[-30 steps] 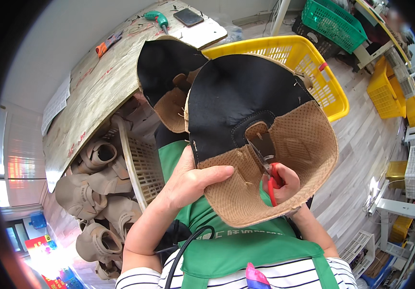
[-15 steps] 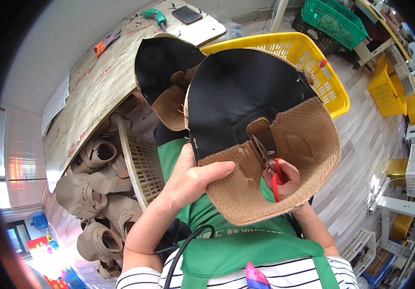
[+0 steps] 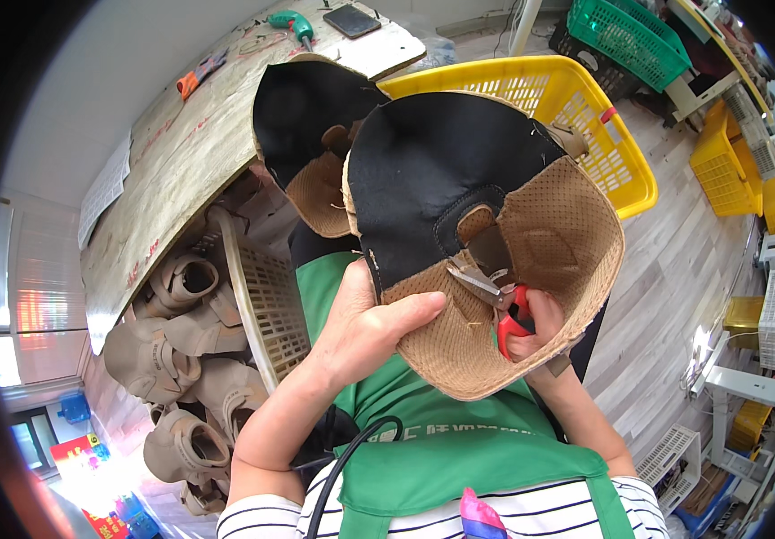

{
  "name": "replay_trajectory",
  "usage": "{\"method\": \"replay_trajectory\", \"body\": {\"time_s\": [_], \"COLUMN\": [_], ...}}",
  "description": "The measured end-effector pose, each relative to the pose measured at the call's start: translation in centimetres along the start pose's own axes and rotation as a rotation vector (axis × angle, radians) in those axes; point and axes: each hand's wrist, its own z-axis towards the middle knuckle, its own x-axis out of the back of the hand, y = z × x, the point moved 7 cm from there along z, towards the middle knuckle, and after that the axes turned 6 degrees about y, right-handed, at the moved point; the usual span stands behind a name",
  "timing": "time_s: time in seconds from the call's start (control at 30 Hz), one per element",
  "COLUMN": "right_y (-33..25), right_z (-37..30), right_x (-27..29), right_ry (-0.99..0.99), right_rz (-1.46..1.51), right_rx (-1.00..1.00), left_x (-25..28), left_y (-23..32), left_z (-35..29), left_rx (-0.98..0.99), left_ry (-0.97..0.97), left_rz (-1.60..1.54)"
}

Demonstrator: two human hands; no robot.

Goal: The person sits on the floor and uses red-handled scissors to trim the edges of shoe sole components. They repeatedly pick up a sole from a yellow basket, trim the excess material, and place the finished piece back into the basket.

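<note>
Our hands are both gripping: the left hand (image 3: 360, 331) pinches the rim of a black-and-tan shoe upper (image 3: 441, 153), most of its fingers hidden behind, and the right hand (image 3: 544, 325) curls around red-handled scissors (image 3: 522, 304) inside the hollow. We cannot tell whether the blade tips touch the lining. The upper, raised before our green apron (image 3: 459, 463), covers parts of a second piece (image 3: 297, 103) and the yellow basket (image 3: 632, 166).
</note>
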Motion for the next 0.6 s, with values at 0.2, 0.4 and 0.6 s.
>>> {"method": "replay_trajectory", "body": {"time_s": [0.2,0.4,0.6], "right_y": [0.1,-1.5,-1.1], "right_z": [-0.2,-0.4,-0.8], "right_x": [0.8,1.1,0.2], "right_ry": [0.012,-0.082,-0.029], "right_rz": [0.035,0.022,-0.018], "right_rx": [-0.033,0.1,0.167], "left_x": [0.3,2.9,1.9], "left_y": [-0.3,-1.2,-0.7], "left_z": [0.6,0.7,0.7], "left_rx": [0.049,-0.013,0.048], "left_ry": [-0.029,0.153,0.056], "left_rz": [-0.069,-0.12,-0.145]}}
